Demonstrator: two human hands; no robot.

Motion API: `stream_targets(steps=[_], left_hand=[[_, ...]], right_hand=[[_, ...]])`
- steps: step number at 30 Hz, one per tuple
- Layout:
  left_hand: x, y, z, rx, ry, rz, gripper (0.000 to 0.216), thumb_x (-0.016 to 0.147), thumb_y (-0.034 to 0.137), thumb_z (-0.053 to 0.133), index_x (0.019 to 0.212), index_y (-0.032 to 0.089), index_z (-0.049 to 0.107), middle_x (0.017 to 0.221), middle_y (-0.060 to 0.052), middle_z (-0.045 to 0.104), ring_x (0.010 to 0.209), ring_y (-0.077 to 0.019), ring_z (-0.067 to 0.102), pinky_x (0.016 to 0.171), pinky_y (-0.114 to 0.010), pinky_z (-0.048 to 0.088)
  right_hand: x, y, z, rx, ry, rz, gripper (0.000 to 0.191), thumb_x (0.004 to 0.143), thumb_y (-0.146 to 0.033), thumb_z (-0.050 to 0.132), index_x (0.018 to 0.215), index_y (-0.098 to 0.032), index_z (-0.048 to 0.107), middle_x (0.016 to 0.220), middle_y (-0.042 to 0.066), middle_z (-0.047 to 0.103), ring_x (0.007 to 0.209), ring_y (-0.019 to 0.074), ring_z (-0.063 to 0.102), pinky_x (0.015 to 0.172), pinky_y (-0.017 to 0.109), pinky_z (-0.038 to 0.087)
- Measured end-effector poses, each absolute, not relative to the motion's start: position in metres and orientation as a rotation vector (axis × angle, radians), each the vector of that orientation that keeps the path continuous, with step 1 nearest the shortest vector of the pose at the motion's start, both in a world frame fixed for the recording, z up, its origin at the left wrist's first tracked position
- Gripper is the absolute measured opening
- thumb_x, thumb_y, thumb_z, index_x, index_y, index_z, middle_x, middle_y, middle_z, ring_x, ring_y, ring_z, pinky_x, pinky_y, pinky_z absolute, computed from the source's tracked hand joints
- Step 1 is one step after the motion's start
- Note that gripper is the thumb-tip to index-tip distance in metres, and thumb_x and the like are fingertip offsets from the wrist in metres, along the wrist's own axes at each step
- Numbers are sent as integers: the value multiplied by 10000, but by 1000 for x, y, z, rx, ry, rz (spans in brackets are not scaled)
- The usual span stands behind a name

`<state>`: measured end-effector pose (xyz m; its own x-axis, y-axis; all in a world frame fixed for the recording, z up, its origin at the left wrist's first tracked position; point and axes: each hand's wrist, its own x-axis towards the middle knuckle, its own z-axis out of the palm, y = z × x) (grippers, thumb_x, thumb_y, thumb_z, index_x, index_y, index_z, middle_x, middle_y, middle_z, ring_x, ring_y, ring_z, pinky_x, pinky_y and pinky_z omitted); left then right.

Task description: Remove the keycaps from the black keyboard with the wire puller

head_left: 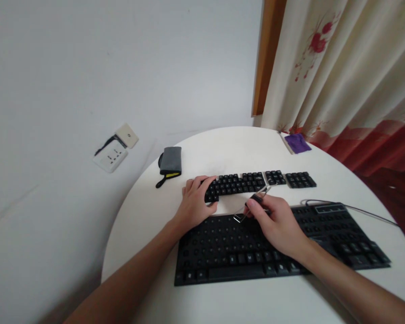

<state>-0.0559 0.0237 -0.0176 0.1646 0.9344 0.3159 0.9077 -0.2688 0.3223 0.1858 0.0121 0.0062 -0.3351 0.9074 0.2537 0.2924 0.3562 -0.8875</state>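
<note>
My right hand (278,220) grips a wire keycap puller (238,218) between thumb and fingers, with its wire end over the keyboard. Beneath that hand lies a black keyboard (236,273). Much of its upper left shows bare key stems, while keycaps sit along the bottom rows and on the right. My left hand (197,202) rests at the left end of a row of loose black keycaps (236,184), thumb and fingers apart around the end ones. Its fingertips touch the keycaps, and part of that end is hidden.
A grey cloth pouch (171,159) with a yellow edge stands at the table's back left. At the back right lies a purple cloth (297,143). A keyboard cable (354,209) runs right over the white round table (219,139). Wall sockets (111,156) and a curtain (324,90) are beyond.
</note>
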Motion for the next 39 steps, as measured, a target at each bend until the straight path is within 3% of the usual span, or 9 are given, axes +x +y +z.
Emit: stream_targets(steps=[11,20,25,31,39], left_hand=[[-55,22,-15,2337,1878,714,705,747,211,701,1405,289,463,1349,-70,525,1228,-312,449,1049,-488,356],[-48,17,-2,2367,1732,1016,427,871,154,579,1288,239,549,1255,-64,619,1172,-255,532,1082,-452,373],[-43,9,3,2386,1563,1016,247,917,143,522,1112,215,655,1101,-58,683,1079,-225,583,1023,-422,438],[-38,0,4,2364,1205,756,398,881,34,402,1033,230,714,1035,-53,713,1005,-196,632,924,-375,519],[-34,-2,6,2383,1173,721,340,914,65,433,1014,223,717,1012,-36,718,986,-183,638,927,-341,515]], right_hand=[[182,-1,10,-774,-2257,1108,323,1002,-330,493,727,-179,570,690,-1,595,638,134,521,643,262,398],[177,-7,14,-495,-2604,909,276,997,-310,522,772,-176,607,756,20,628,698,138,555,665,261,379],[179,-11,16,-463,-2686,821,263,997,-313,523,793,-180,623,780,25,647,721,141,577,668,262,363],[172,-12,2,-822,-2519,835,274,998,-303,515,768,-176,591,714,15,638,632,138,545,610,262,333],[180,-18,21,-371,-2751,673,277,974,-324,541,754,-191,646,749,26,654,740,164,581,671,285,368]])
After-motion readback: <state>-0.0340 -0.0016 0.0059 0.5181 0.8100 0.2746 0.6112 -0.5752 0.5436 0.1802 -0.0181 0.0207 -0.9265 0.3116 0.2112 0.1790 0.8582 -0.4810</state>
